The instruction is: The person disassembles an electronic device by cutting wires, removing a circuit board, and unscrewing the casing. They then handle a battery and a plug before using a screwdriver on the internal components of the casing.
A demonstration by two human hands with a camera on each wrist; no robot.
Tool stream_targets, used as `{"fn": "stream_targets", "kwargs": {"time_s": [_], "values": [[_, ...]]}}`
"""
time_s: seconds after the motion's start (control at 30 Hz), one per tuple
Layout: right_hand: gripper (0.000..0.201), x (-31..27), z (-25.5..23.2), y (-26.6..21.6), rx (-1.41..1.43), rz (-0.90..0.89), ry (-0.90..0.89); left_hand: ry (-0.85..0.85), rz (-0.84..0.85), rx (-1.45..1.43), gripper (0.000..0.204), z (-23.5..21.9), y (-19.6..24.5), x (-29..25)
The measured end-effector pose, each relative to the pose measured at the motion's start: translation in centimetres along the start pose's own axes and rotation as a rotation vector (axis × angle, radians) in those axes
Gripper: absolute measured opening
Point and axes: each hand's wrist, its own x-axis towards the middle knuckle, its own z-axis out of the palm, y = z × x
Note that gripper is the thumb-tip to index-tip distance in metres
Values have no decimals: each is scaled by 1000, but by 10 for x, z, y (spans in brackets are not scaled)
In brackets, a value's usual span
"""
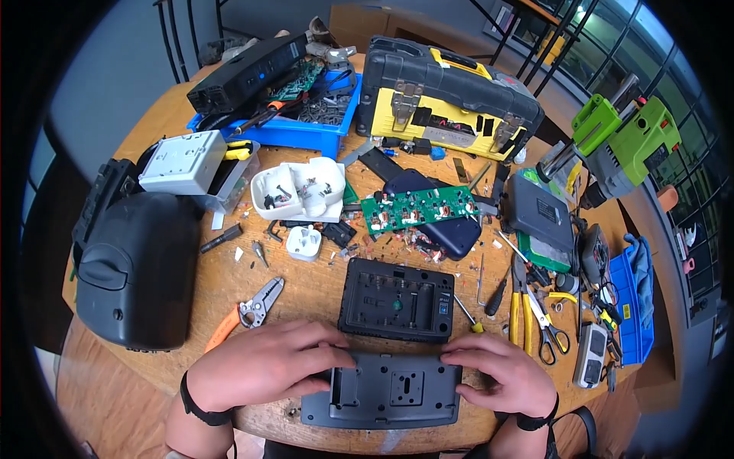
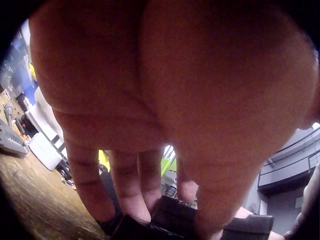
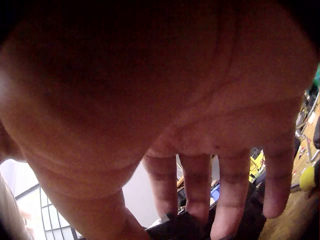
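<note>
A black plastic housing panel (image 1: 441, 402) lies near the table's front edge in the head view, with a square raised mount and screw holes on its face. My left hand (image 1: 267, 361) grips its left end, fingers over the far edge and thumb on the near side. At the right end my right hand (image 1: 506, 373) holds it the same way. Both wrist views show dark plastic between fingertips and thumb, mostly hidden by the palms. Just beyond the panel sits a second black housing (image 1: 359, 306) with a recessed inside.
Wire strippers (image 1: 260, 302) lie left of the hands, a screwdriver (image 1: 468, 315) and scissors (image 1: 552, 336) to the right. A green circuit board (image 1: 420, 208) rests on a dark blue case. Farther back stand a yellow-black toolbox (image 1: 451, 99) and a blue bin (image 1: 306, 140); a black case (image 1: 145, 268) stands left.
</note>
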Motion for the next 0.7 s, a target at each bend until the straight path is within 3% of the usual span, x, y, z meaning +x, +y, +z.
{"fn": "stream_targets", "kwargs": {"time_s": [0.7], "values": [[75,0,3,-4,-8,-33,-86,-1,-33,-18,36,0,1,0]]}}
